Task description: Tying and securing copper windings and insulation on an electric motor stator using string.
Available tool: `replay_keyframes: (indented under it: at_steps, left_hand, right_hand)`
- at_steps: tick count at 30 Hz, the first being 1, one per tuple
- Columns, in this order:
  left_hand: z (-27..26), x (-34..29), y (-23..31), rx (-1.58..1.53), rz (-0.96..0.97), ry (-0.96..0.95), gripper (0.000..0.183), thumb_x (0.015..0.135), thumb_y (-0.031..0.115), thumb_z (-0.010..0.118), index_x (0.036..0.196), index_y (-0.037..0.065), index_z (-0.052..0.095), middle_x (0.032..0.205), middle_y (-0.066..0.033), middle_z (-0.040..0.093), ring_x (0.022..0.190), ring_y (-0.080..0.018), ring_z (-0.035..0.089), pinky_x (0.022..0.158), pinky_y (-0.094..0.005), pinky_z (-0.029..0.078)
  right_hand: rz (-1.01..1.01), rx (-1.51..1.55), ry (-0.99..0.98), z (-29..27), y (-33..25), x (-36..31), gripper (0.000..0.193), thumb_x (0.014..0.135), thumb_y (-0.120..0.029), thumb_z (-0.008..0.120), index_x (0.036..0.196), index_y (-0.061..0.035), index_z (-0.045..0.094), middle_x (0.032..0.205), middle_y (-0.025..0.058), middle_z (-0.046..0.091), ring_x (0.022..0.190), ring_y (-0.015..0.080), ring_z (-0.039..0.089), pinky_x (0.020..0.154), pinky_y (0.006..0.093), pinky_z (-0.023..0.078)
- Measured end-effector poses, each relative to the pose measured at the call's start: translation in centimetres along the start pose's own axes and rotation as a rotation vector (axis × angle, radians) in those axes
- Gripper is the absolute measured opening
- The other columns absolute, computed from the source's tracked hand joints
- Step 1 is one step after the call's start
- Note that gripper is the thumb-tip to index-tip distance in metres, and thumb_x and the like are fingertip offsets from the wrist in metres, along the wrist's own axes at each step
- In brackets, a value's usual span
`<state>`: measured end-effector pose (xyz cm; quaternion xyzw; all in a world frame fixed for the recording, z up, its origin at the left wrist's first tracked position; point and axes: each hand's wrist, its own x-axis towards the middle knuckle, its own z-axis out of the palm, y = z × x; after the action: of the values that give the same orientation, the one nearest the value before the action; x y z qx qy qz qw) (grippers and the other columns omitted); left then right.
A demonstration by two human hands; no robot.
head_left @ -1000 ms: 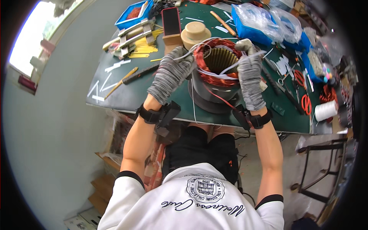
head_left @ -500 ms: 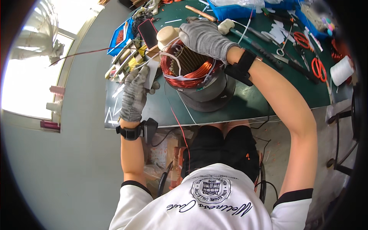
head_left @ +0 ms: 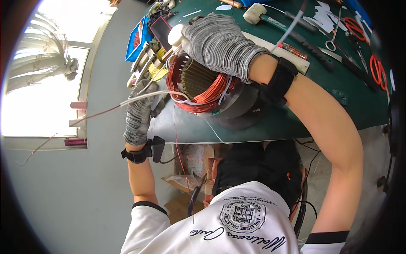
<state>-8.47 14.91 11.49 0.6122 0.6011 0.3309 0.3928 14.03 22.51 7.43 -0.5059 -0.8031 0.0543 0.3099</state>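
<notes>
A motor stator (head_left: 198,80) with red-brown copper windings (head_left: 215,91) sits tilted on a dark round base (head_left: 241,110) near the table's front edge. My right hand (head_left: 224,42), in a grey knitted glove, is curled over its far rim; the fingertips are partly hidden. My left hand (head_left: 139,106), gloved too, is to the left of the windings, its fingers closed by a whitish slip (head_left: 158,98) seen nearly edge-on. A white-sleeved lead (head_left: 148,95) runs from the windings across the left hand, ending in thin red wire. A cream cylinder (head_left: 175,35) stands behind the stator.
Wooden pieces (head_left: 146,61), a phone (head_left: 160,31) and a blue bin (head_left: 137,40) crowd the left back. Further right lie a mallet (head_left: 255,14), a screwdriver (head_left: 294,51) and red-handled scissors (head_left: 377,70). A window (head_left: 46,97) is on the left.
My left hand has moved slightly down and left, and the slip is seen more edge-on. The sleeved lead now sweeps left and down. The view has shifted, showing a white strip behind my right wrist.
</notes>
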Motion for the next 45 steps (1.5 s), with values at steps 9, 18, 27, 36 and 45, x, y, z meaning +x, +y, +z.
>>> replay_keyframes:
  at_steps: [9, 18, 27, 36, 45]
  left_hand:
    - [-1.7, 1.4, -2.4, 1.099, 0.747, -0.128, 0.048, 0.076, 0.0, 0.061, 0.122, 0.007, 0.049, 0.124, -0.0108, 0.049, 0.114, -0.0285, 0.047, 0.094, -0.0353, 0.042]
    - [2.4, 1.7, -5.1, 0.932, 0.827, 0.306, 0.03, 0.091, 0.005, 0.049, 0.121, 0.0, 0.049, 0.119, -0.0108, 0.053, 0.112, -0.0183, 0.047, 0.1, -0.0326, 0.034]
    - [3.9, 3.0, -1.7, 0.291, 0.461, 0.142, 0.027, 0.091, 0.012, 0.052, 0.115, 0.002, 0.05, 0.11, -0.0101, 0.052, 0.102, -0.0178, 0.051, 0.09, -0.0305, 0.041]
    - [3.5, 5.0, -5.0, 0.741, 0.957, 0.311, 0.018, 0.093, 0.008, 0.044, 0.108, -0.001, 0.05, 0.096, -0.0098, 0.059, 0.087, -0.0179, 0.056, 0.085, -0.0296, 0.044]
    - [-0.9, 5.3, -3.6, 1.396, 1.081, 0.001, 0.043, 0.08, 0.005, 0.057, 0.122, 0.001, 0.048, 0.124, -0.0169, 0.046, 0.118, -0.0327, 0.043, 0.102, -0.0388, 0.035]
  right_hand:
    - [0.067, 0.083, -0.086, -0.5, -0.5, -0.2, 0.031, 0.087, -0.029, 0.051, 0.101, -0.004, 0.063, 0.098, 0.0155, 0.064, 0.091, 0.0273, 0.062, 0.083, 0.0387, 0.048]
    - [0.05, 0.039, -0.023, -0.9, -0.1, -0.4, 0.031, 0.087, -0.032, 0.05, 0.098, -0.006, 0.064, 0.091, 0.0141, 0.065, 0.087, 0.0268, 0.063, 0.08, 0.0385, 0.049]
    - [-0.008, -0.013, 0.116, 0.6, 0.7, -1.1, 0.027, 0.086, -0.025, 0.049, 0.099, -0.0038, 0.06, 0.09, 0.0152, 0.064, 0.086, 0.0268, 0.062, 0.076, 0.0393, 0.048]
    - [-0.025, -0.024, 0.247, 1.0, -0.1, -0.9, 0.024, 0.08, -0.021, 0.053, 0.088, -0.0031, 0.066, 0.08, 0.0169, 0.065, 0.078, 0.0274, 0.065, 0.067, 0.0407, 0.051]
    - [-0.209, 0.263, -0.323, -1.1, 0.6, 2.5, 0.041, 0.092, -0.037, 0.042, 0.099, 0.0001, 0.06, 0.085, 0.0178, 0.062, 0.086, 0.0284, 0.06, 0.082, 0.0364, 0.045]
